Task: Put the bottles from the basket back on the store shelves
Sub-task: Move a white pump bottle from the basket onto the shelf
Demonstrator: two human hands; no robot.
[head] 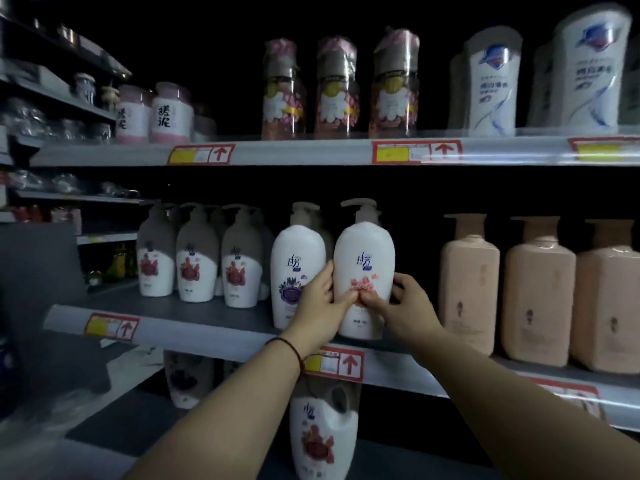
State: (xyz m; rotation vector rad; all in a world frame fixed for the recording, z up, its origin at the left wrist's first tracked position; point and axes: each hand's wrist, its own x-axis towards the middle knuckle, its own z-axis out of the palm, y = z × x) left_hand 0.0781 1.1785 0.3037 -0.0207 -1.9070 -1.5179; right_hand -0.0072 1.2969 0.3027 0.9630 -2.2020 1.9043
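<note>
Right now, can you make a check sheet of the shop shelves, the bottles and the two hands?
Surface: middle shelf, grey, red and yellow price tags on its front edge.
Job's things: white pump bottle upright at the shelf's front, beside a purple-label bottle.
Clutter: three brown-topped bottles to the left, pink bottles to the right, more bottles above and below.
Grippers: left hand and right hand both hold the white pump bottle's lower half; dark band on the left wrist.
Cables: nothing seen.
Surroundings: dim store aisle, side shelves of jars at far left; basket not in view.
</note>
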